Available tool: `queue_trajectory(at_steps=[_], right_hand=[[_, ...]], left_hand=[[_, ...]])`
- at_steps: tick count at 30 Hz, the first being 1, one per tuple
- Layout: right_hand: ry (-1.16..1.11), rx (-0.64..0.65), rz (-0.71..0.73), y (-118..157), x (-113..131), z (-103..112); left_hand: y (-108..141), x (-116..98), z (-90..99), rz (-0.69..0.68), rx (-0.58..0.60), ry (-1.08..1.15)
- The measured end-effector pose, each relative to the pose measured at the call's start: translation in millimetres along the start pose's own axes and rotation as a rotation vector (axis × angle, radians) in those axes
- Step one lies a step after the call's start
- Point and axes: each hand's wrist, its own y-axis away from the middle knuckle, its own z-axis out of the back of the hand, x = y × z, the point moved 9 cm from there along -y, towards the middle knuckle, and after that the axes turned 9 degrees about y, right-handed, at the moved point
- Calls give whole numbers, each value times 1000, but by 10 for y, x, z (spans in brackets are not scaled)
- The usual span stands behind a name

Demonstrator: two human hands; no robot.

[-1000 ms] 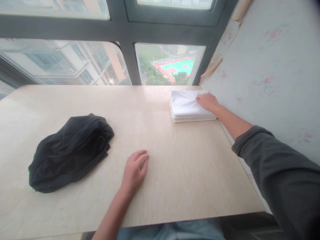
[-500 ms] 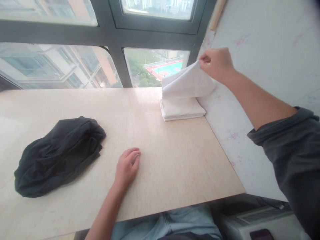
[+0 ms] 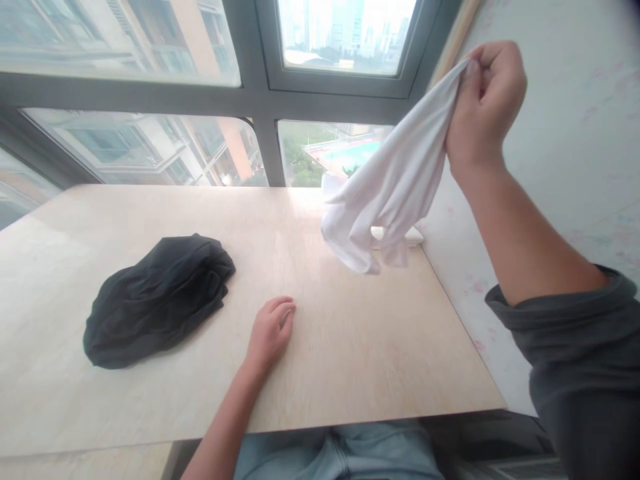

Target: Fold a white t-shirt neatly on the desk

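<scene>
R hand (image 3: 487,110) pinches white cloth (image 3: 393,163) aloft, L hand (image 3: 271,327) rests

R hand is clamped on one corner of the white cloth, thumb vs. fingers, well above the tabletop (image 3: 360,353) & in front of the floral wallpaper (image 3: 570,160). Cloth hangs in folds down to the L of the hand, lower edge blurred; can't tell if it touches anything below. Behind it, partly hidden, a stack of folded white fabric (image 3: 413,237) sits at the tabletop's far R, next to the wall.

L hand lies on the tabletop nr. the middle, fingers loosely curled, thumb slightly apart from them. Can't see under the palm.

Crumpled black fabric (image 3: 157,303) lies in a heap to the L, apart from both hands. Dk. grey window frame (image 3: 257,93) runs along the back; bldgs. & trees outside.
</scene>
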Motion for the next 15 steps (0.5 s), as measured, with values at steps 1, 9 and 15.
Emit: queue_trajectory(at_steps=[1,9,15], right_hand=[[-36,-21,5,-23,57,49],[-186,-51,122,18,738,202],[-171,60,120,110,1026,162]], left_hand=[[1,12,5,11,-6,14],[1,-5,91,111,-53,186],[-163,-460,-93,137,2,486]])
